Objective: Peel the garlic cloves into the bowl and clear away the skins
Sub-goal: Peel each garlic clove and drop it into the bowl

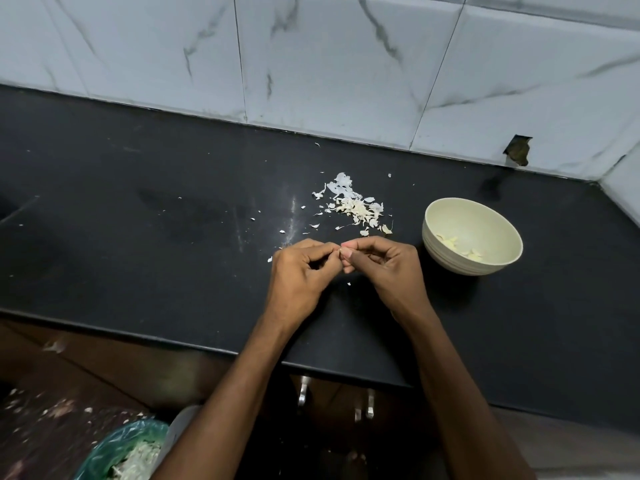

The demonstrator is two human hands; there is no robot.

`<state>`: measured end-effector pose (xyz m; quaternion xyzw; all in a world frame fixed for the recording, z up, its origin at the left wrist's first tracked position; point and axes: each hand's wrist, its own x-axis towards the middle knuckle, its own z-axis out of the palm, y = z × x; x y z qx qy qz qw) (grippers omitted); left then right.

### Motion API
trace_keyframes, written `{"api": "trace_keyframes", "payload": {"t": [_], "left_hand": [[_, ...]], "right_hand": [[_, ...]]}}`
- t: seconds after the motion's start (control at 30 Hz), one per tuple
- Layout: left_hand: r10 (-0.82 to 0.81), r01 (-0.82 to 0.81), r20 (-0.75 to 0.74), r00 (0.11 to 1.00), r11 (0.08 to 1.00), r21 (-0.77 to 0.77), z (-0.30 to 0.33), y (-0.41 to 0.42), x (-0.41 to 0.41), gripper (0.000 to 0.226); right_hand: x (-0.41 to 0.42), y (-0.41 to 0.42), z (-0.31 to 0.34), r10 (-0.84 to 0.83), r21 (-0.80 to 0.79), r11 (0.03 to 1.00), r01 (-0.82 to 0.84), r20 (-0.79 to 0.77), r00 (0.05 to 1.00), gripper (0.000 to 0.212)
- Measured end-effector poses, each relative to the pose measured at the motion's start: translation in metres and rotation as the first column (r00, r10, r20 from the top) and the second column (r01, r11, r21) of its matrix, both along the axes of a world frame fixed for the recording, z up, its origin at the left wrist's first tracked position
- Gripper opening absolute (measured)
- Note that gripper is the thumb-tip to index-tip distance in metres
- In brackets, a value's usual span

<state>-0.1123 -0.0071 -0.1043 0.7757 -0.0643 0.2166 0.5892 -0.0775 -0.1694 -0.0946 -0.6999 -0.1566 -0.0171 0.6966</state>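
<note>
Over the black counter my left hand and my right hand meet fingertip to fingertip, both pinching one small garlic clove; most of the clove is hidden by my fingers. A pile of pale garlic skins lies just beyond my hands. To the right stands a cream bowl with several peeled cloves at its bottom.
A marble-tiled wall runs behind the counter, with a broken hole near the right corner. Below the counter's front edge, on the floor at the left, sits a green-lined bin holding skins. Loose skin flakes dot the counter and floor.
</note>
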Motion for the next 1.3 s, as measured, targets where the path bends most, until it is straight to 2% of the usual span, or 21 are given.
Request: {"api": "trace_keyframes", "payload": {"t": [0.13, 0.2, 0.3, 0.47, 0.57, 0.6, 0.7, 0.73, 0.87, 0.9, 0.93, 1.0, 1.03, 1.07, 1.13, 1.2, 1.23, 1.3], "left_hand": [[0.023, -0.022, -0.053, 0.998, 1.0, 0.007, -0.001, 0.001, 0.003, 0.016], [0.021, -0.028, -0.068, 0.997, 0.994, -0.103, 0.001, 0.001, 0.004, 0.013], [0.036, -0.059, -0.091, 0.995, 0.962, -0.265, 0.002, 0.002, 0.004, 0.022], [0.167, -0.177, -0.099, 0.981, 0.979, -0.104, -0.004, 0.005, 0.007, 0.024], [0.225, -0.23, -0.077, 0.971, 0.971, -0.061, -0.002, 0.004, 0.005, 0.015], [0.247, -0.25, -0.056, 0.967, 0.968, -0.038, -0.002, 0.005, 0.005, 0.017], [0.325, -0.324, 0.011, 0.946, 0.939, 0.116, -0.006, 0.004, 0.002, 0.049], [0.363, -0.361, 0.016, 0.932, 0.919, 0.16, -0.007, 0.004, 0.002, 0.051], [0.527, -0.521, 0.038, 0.849, 0.824, 0.221, -0.005, 0.003, 0.001, 0.011], [0.542, -0.543, 0.069, 0.838, 0.811, 0.217, -0.006, 0.002, 0.0, 0.008], [0.546, -0.553, 0.094, 0.832, 0.805, 0.215, -0.006, 0.002, -0.001, 0.016], [0.53, -0.535, 0.093, 0.843, 0.808, 0.246, -0.007, 0.0, -0.003, 0.053], [0.518, -0.52, 0.085, 0.851, 0.81, 0.271, -0.007, 0.0, -0.003, 0.065], [0.506, -0.51, 0.091, 0.858, 0.813, 0.282, -0.007, -0.001, -0.002, 0.066], [0.422, -0.44, 0.126, 0.898, 0.874, 0.207, -0.007, 0.0, 0.001, 0.046], [0.256, -0.256, 0.085, 0.963, 0.967, -0.009, -0.004, 0.001, 0.001, 0.024], [0.189, -0.184, 0.047, 0.981, 0.978, -0.095, -0.002, 0.001, 0.001, 0.018], [0.126, -0.124, 0.002, 0.992, 0.979, -0.16, -0.001, 0.001, 0.003, 0.014]], "right_hand": [[-0.005, 0.003, 0.0, 0.034, -0.031, 0.999, -0.033, 0.041, 0.999, 0.007], [-0.005, 0.006, 0.001, 0.031, 0.013, 0.999, -0.031, 0.002, 1.0, 0.008], [0.0, 0.011, 0.004, 0.044, 0.135, 0.99, -0.026, -0.134, 0.99, 0.01], [0.001, 0.008, 0.004, 0.111, 0.312, 0.95, -0.016, -0.288, 0.951, 0.013], [-0.001, 0.005, 0.005, 0.112, 0.376, 0.926, 0.023, -0.335, 0.936, 0.014], [-0.001, 0.005, 0.006, 0.115, 0.385, 0.923, 0.028, -0.343, 0.932, 0.014], [-0.003, 0.006, 0.008, 0.126, 0.403, 0.915, 0.028, -0.352, 0.927, 0.015], [-0.004, 0.007, 0.009, 0.131, 0.415, 0.909, 0.03, -0.353, 0.927, 0.015], [-0.004, 0.006, 0.013, 0.129, 0.454, 0.89, 0.049, -0.352, 0.927, 0.016], [-0.004, 0.005, 0.013, 0.124, 0.458, 0.887, 0.057, -0.354, 0.927, 0.015], [-0.004, 0.005, 0.013, 0.12, 0.46, 0.886, 0.062, -0.356, 0.927, 0.014], [-0.005, 0.004, 0.013, 0.126, 0.471, 0.88, 0.059, -0.353, 0.927, 0.015], [-0.005, 0.004, 0.013, 0.132, 0.474, 0.879, 0.052, -0.348, 0.928, 0.019], [-0.005, 0.003, 0.013, 0.138, 0.473, 0.88, 0.042, -0.341, 0.93, 0.022], [-0.005, 0.003, 0.011, 0.136, 0.448, 0.893, 0.027, -0.327, 0.935, 0.02], [-0.004, 0.004, 0.009, 0.123, 0.424, 0.905, 0.024, -0.317, 0.941, 0.018], [-0.004, 0.004, 0.009, 0.119, 0.415, 0.91, 0.023, -0.312, 0.942, 0.017], [-0.003, 0.005, 0.007, 0.115, 0.392, 0.92, 0.012, -0.3, 0.947, 0.016]]}}
